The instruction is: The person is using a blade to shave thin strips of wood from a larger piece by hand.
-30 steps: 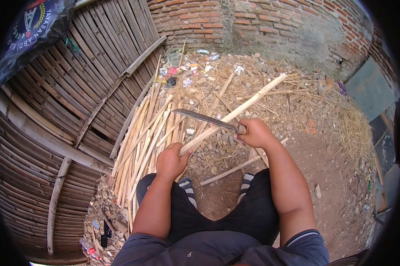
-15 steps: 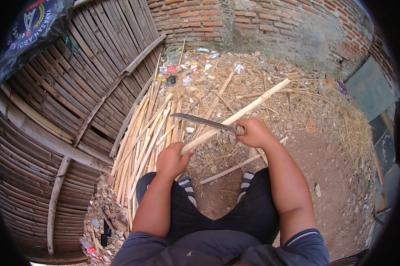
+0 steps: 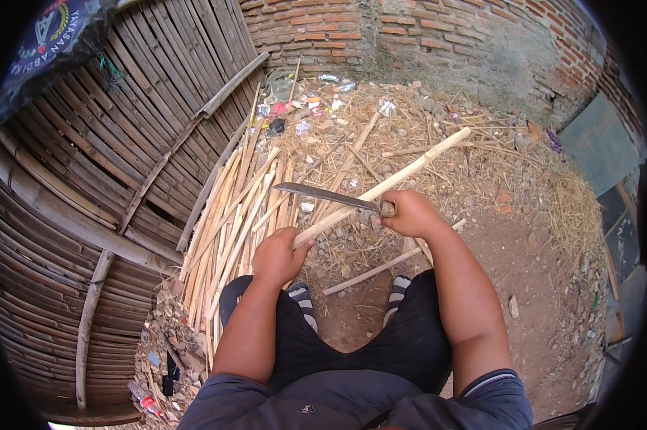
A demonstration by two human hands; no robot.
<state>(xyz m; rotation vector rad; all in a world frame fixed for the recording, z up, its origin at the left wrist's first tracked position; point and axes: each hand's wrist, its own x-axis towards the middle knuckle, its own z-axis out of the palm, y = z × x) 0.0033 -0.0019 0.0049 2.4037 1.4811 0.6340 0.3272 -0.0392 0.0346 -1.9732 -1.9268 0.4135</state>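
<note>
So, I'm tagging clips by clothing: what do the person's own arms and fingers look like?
The left arm and right arm are bare below short, dark blue-grey sleeves. The right sleeve has a thin pale stripe near its cuff. The left fingers and right fingers show no gloves, and no watch shows.

the head camera, left one of a side-by-side pair, is looking steeply down and forward from the wearer's head. the shirt [image 3: 338,394] is filling the bottom centre, nearest the lens; the left hand [image 3: 275,256] and right hand [image 3: 411,214] are sitting near, around mid-frame. the brick wall [image 3: 467,43] is standing farther off along the top. the wide fisheye is bending the bamboo wall [image 3: 115,158] at left, and the frame's sides are rounding off into black.
</note>
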